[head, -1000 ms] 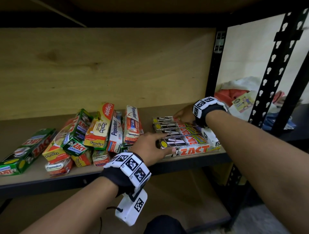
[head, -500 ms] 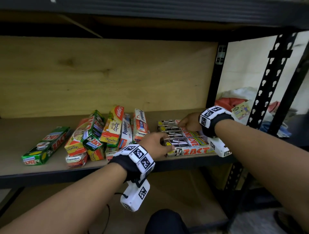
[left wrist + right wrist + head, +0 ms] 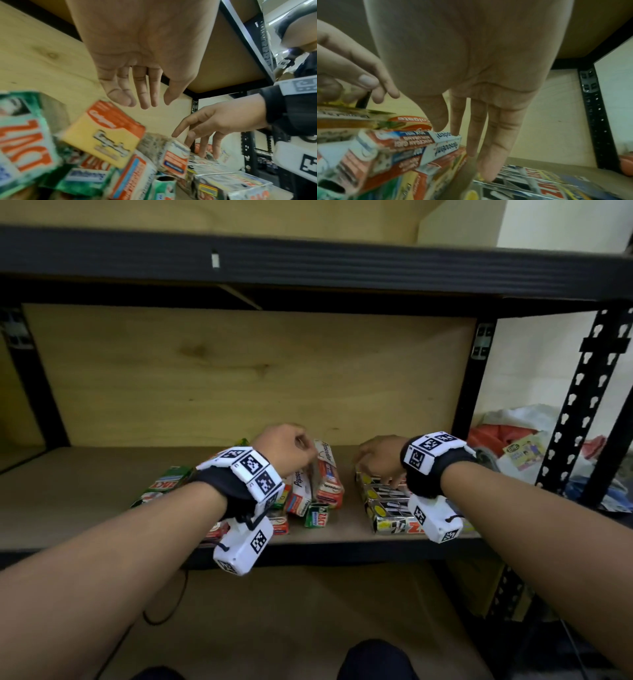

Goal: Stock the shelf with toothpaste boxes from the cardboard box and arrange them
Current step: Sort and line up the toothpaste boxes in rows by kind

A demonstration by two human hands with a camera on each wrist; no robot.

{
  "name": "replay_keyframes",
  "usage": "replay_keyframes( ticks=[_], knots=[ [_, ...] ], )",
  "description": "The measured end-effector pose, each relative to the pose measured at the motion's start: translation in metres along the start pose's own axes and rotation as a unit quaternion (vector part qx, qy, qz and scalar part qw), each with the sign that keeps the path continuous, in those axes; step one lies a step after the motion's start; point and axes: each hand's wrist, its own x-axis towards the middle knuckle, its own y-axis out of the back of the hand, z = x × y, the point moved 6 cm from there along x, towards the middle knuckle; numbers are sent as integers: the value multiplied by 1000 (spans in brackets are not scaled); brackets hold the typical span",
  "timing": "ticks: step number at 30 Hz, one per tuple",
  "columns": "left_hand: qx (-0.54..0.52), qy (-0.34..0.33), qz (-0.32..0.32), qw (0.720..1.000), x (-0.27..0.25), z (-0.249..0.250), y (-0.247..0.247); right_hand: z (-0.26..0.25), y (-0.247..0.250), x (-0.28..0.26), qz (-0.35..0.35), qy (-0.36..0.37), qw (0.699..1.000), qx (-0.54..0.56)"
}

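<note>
A loose pile of toothpaste boxes [image 3: 308, 498] lies mid-shelf, with a red-and-white Pepsodent box [image 3: 329, 474] tilted on its right side and a yellow Colgate box [image 3: 106, 135] on top. A neat row of silver Zact boxes [image 3: 387, 508] lies flat to the right. My left hand [image 3: 284, 445] hovers just over the pile, fingers hanging relaxed [image 3: 145, 100], holding nothing. My right hand [image 3: 375, 455] rests its straight fingertips [image 3: 488, 177] on the far end of the silver row, and its thumb is close to the Pepsodent box [image 3: 443, 135].
A green Zact box [image 3: 164, 481] lies apart, left of the pile, on the wooden shelf board [image 3: 68, 501]. A black beam [image 3: 308, 265] runs overhead. A perforated black upright [image 3: 582, 405] bounds the right side, with bags and cloth [image 3: 513, 433] beyond.
My left hand has left the front of the silver Zact row and moved left and up over the pile. My right hand stays at the row's far end. The head view has pulled back.
</note>
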Motion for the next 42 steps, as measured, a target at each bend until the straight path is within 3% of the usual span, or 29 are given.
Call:
replay_keyframes(
  ticks=[3,8,20,26,33,42],
  knots=[
    [60,33,-7,998,9,-21,7,-19,1,10,10,2,999,33],
    [110,78,-83,987,16,-39,-4,-38,-11,26,12,-12,995,101],
    [123,99,-100,982,38,-42,-7,-39,-34,44,-4,-22,961,275],
    [81,119,-84,986,30,-50,-1,-36,-35,33,-3,-36,941,337],
    [-59,173,-52,982,14,-64,19,-41,-27,12,23,-32,908,417],
    [-177,188,23,966,-5,-89,65,-80,0,2,91,4,909,407]
  ],
)
